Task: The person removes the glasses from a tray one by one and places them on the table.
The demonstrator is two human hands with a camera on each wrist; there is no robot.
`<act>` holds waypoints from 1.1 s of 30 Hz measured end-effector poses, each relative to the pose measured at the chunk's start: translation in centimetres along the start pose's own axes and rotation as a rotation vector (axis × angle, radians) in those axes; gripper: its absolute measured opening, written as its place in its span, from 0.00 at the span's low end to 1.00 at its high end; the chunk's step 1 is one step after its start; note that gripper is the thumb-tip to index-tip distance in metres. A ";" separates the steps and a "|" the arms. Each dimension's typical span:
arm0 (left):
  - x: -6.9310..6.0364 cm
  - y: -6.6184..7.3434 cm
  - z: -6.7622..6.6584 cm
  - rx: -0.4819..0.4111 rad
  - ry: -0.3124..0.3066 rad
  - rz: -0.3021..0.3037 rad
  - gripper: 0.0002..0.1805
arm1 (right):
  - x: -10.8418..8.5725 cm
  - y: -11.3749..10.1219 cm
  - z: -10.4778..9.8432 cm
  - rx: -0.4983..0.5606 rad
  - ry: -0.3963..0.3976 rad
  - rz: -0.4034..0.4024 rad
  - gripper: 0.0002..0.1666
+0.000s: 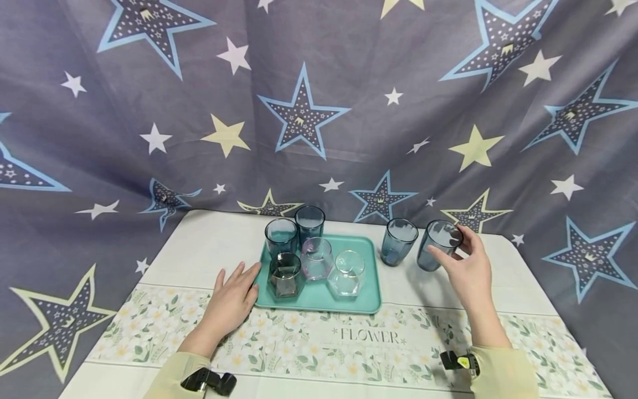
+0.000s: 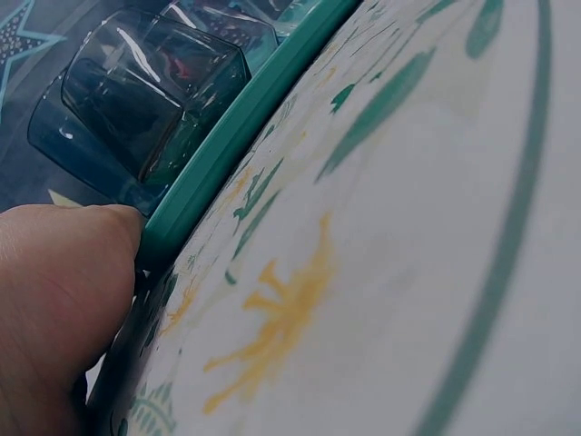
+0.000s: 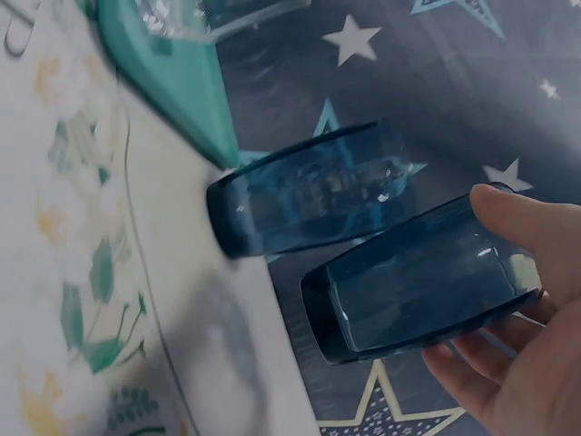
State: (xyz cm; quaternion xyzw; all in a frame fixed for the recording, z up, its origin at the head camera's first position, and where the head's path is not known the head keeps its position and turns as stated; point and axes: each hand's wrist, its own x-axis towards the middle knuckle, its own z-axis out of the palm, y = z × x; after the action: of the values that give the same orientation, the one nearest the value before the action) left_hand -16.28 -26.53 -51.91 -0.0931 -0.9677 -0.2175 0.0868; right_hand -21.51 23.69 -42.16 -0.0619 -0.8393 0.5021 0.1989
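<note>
My right hand (image 1: 471, 271) grips a blue glass tumbler (image 1: 432, 249) near its rim, thumb on one side and fingers on the other. The right wrist view shows this tumbler (image 3: 418, 286) upright; whether its base touches the table I cannot tell. A second blue tumbler (image 1: 397, 246) stands just left of it. My left hand (image 1: 231, 302) rests at the left edge of a teal tray (image 1: 366, 277), fingers extended, and its thumb (image 2: 82, 245) touches the rim. On the tray are two blue tumblers (image 1: 281, 235), a dark glass (image 1: 286, 280), a pinkish glass (image 1: 317, 263) and a clear glass (image 1: 347, 277).
A white tablecloth (image 1: 194, 249) with a floral band (image 1: 299, 343) covers the table. Behind it hangs a grey curtain (image 1: 349, 50) printed with stars. Both wrists wear a black strap-mounted device.
</note>
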 end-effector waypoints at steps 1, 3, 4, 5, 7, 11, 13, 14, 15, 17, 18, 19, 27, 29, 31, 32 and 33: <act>0.0 0.0 0.0 -0.001 0.000 -0.001 0.31 | 0.2 0.2 0.0 -0.002 0.002 0.003 0.56; 0.0 0.0 0.0 -0.003 0.001 -0.001 0.31 | 0.6 0.6 0.1 -0.011 0.001 0.007 0.57; 0.0 0.0 0.0 -0.004 0.002 -0.001 0.31 | 0.8 0.8 0.1 -0.014 -0.001 0.007 0.56; 0.0 0.0 0.0 -0.004 0.003 0.000 0.31 | 1.0 1.0 0.2 -0.018 -0.002 0.007 0.56; 0.0 0.0 0.0 -0.004 0.004 0.000 0.31 | 1.4 1.3 0.4 -0.021 -0.004 0.005 0.56; 0.0 0.0 0.0 -0.004 0.004 0.000 0.31 | 2.0 1.9 0.8 -0.013 0.001 0.003 0.54; 0.0 0.0 0.0 -0.006 0.001 -0.002 0.31 | 2.2 2.1 1.0 -0.007 0.002 0.006 0.54; 0.0 0.0 0.0 -0.007 0.000 -0.002 0.31 | 2.3 2.2 1.1 -0.004 0.002 0.007 0.54; 0.0 0.0 0.0 -0.009 -0.001 -0.002 0.31 | 2.4 2.3 1.2 -0.004 -0.001 0.009 0.54; 0.0 0.0 0.0 -0.008 -0.001 -0.003 0.31 | 2.5 2.5 1.4 -0.005 -0.005 0.018 0.54; 0.0 -0.1 0.0 -0.009 -0.001 -0.003 0.31 | 2.6 2.6 1.5 -0.004 -0.008 0.022 0.54; 0.0 0.0 0.0 -0.009 -0.001 -0.003 0.31 | 2.6 2.7 1.6 -0.007 -0.010 0.025 0.54; 0.0 0.0 0.0 -0.014 -0.002 -0.005 0.31 | 2.8 3.3 2.1 -0.018 -0.025 0.049 0.55; 0.0 0.0 0.0 -0.014 -0.001 -0.006 0.31 | 2.8 3.4 2.2 -0.014 -0.025 0.050 0.55; 0.0 0.0 0.0 -0.014 0.000 -0.006 0.31 | 2.7 3.5 2.3 -0.017 -0.027 0.050 0.55; 0.0 0.0 0.0 -0.014 0.000 -0.006 0.31 | 2.6 3.5 2.4 -0.017 -0.028 0.049 0.55; 0.0 0.0 0.0 -0.014 0.001 -0.005 0.31 | 2.6 3.4 2.4 -0.019 -0.029 0.048 0.55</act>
State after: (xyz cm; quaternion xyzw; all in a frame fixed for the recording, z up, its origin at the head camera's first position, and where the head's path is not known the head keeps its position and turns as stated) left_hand -16.24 -26.56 -51.89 -0.0910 -0.9663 -0.2247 0.0861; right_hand -25.19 24.16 -45.45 -0.0769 -0.8451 0.4996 0.1741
